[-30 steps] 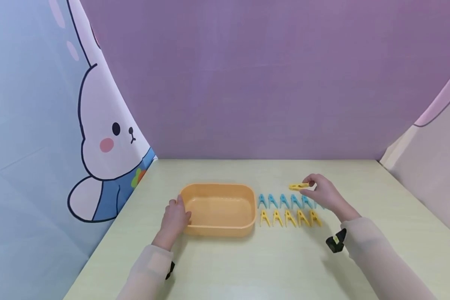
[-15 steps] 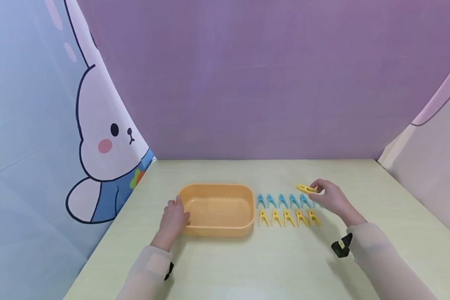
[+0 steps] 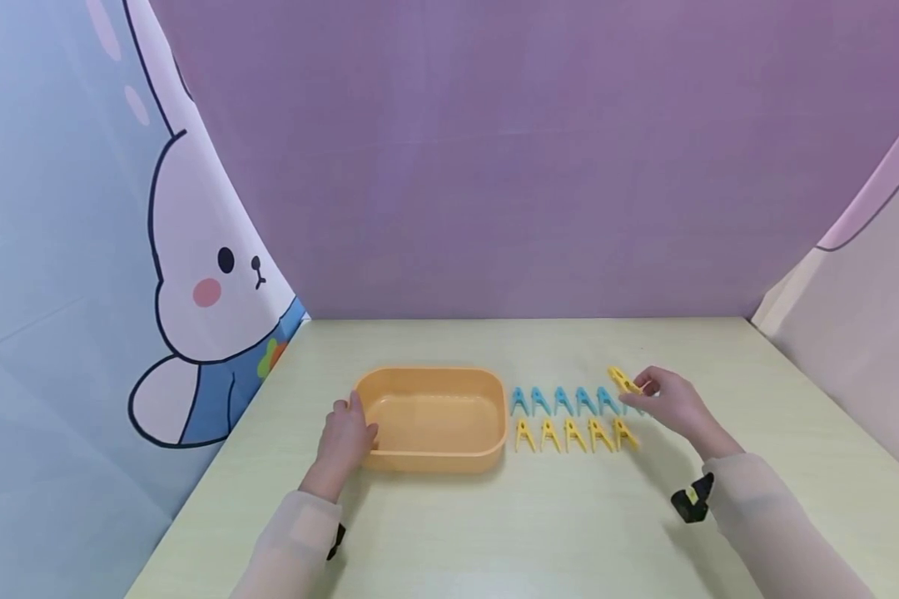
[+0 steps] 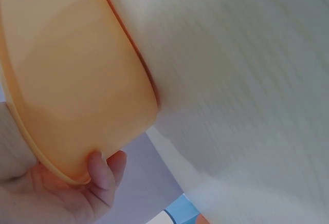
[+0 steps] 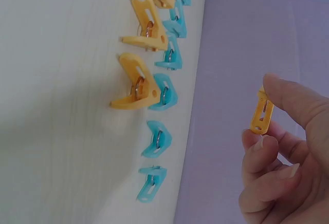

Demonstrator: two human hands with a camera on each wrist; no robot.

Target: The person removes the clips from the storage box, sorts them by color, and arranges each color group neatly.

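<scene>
Left hand [image 3: 348, 437]: we hold the near-left rim of the orange tub [image 3: 434, 420]; the fingers are curled over the rim, thumb outside the wall.
Right hand [image 3: 670, 401]: thumb and forefinger are clamped on a yellow clip [image 3: 623, 380], lifted clear of the table [image 3: 569, 516]; the other fingers curl loosely below it.
Yellow row [image 3: 575, 434]: five clips lie just below and left of the right fingertips, touching the table.
Blue row [image 3: 565, 401]: these clips lie directly beyond the yellow row, the last ones partly hidden under the right fingers.
Risk, grip: we judge the pinch sits near one end of the held clip; a slight squeeze could pivot it out of the fingers.
Risk, rows: a dropped clip, or the low fingers, could scatter the clips beneath.
Risk, tub: it looks light; a pull from the left fingers could slide it.
</scene>
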